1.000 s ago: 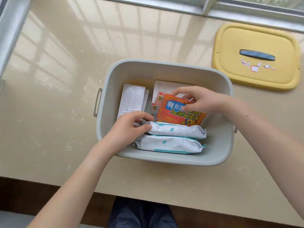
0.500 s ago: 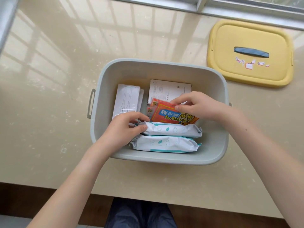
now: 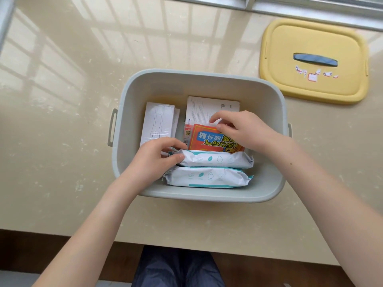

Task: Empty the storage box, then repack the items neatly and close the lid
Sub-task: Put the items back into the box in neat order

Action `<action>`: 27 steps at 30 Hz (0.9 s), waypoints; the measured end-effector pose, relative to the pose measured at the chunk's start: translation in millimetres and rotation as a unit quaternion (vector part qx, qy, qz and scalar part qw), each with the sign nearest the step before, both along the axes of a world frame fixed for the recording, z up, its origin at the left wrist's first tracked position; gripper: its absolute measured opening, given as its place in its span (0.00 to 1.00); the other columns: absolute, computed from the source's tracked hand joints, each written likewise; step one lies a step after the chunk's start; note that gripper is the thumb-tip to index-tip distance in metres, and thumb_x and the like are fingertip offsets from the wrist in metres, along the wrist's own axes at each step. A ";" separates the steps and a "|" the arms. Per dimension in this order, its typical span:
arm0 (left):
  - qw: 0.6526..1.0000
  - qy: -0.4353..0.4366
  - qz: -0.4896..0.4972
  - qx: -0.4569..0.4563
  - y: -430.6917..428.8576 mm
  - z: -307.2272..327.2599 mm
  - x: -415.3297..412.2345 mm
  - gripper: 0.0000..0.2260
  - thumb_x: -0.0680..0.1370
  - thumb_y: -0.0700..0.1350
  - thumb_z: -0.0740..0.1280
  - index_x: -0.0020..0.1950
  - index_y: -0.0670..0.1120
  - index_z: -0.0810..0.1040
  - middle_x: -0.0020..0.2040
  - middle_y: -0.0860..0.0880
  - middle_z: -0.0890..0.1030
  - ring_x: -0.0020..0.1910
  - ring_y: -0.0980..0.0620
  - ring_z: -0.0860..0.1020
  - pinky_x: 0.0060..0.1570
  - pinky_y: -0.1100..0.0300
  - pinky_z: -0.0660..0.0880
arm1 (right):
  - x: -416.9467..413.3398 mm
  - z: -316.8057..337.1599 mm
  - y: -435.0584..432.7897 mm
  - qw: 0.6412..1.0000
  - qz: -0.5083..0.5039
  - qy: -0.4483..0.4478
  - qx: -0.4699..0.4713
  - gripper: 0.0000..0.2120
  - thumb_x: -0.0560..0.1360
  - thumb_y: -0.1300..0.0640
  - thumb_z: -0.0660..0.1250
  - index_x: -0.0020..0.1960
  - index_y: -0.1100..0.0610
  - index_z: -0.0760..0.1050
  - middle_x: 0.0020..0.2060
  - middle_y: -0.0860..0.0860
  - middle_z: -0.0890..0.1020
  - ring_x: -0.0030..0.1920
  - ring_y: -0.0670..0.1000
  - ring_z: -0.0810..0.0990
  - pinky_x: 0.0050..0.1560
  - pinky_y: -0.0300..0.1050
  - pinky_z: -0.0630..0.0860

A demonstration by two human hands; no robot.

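The grey storage box (image 3: 199, 81) stands open on the beige counter. Inside, two white wipe packs lie along the near wall: the upper wipe pack (image 3: 219, 160) and the lower wipe pack (image 3: 207, 179). My left hand (image 3: 153, 160) grips the left end of the upper wipe pack. Behind them stands an orange packet (image 3: 207, 139), which my right hand (image 3: 244, 129) pinches at its top edge. A white slim box (image 3: 158, 123) leans at the back left and a white printed box (image 3: 211, 106) at the back right. The yellow lid (image 3: 313, 61) lies apart.
The yellow lid, with its blue handle, lies flat on the counter to the box's upper right, near the window frame (image 3: 310, 5). The counter's front edge (image 3: 186, 247) runs below the box, with my dark-trousered knees under it.
My right hand slid from the orange packet's face to its top edge and pushed the packet lower behind the wipe packs. My left hand stayed on the upper wipe pack.
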State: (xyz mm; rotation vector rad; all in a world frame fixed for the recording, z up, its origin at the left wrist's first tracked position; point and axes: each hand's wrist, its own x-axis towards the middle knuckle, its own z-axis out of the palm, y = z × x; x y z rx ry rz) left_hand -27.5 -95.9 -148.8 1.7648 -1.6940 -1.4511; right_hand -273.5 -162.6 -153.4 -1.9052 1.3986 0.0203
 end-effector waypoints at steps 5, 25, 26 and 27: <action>1.000 0.000 -0.003 0.006 0.6 -0.7 0.4 0.08 0.76 0.43 0.71 0.48 0.58 0.81 0.44 0.63 0.80 0.47 0.59 0.79 0.42 0.73 0.73 | -4.3 -3.0 -0.2 0.997 -0.015 -0.036 -0.073 0.07 0.78 0.58 0.68 0.52 0.53 0.83 0.46 0.48 0.79 0.48 0.49 0.74 0.48 0.44 0.71; 1.000 -0.016 -0.006 -0.005 2.3 -3.9 1.4 0.07 0.76 0.42 0.71 0.49 0.55 0.82 0.44 0.62 0.81 0.46 0.61 0.79 0.43 0.72 0.74 | 6.5 -17.0 8.7 0.969 -0.213 -0.105 -0.063 0.01 0.72 0.56 0.75 0.42 0.51 0.84 0.35 0.40 0.80 0.35 0.43 0.76 0.39 0.39 0.72; 1.000 -0.017 -0.007 -0.003 1.9 -3.0 1.5 0.07 0.76 0.42 0.71 0.49 0.55 0.82 0.45 0.62 0.80 0.47 0.60 0.79 0.43 0.70 0.75 | 6.4 -15.0 8.2 0.969 -0.214 -0.109 -0.060 0.01 0.73 0.56 0.74 0.44 0.51 0.84 0.37 0.41 0.80 0.37 0.43 0.77 0.40 0.39 0.73; 1.000 -0.019 -0.009 -0.003 1.8 -1.7 1.4 0.07 0.76 0.42 0.71 0.50 0.55 0.82 0.45 0.62 0.80 0.47 0.60 0.79 0.44 0.69 0.75 | 5.2 -12.2 8.6 0.967 -0.218 -0.118 -0.063 0.02 0.74 0.56 0.73 0.46 0.52 0.84 0.40 0.43 0.81 0.39 0.43 0.77 0.42 0.39 0.74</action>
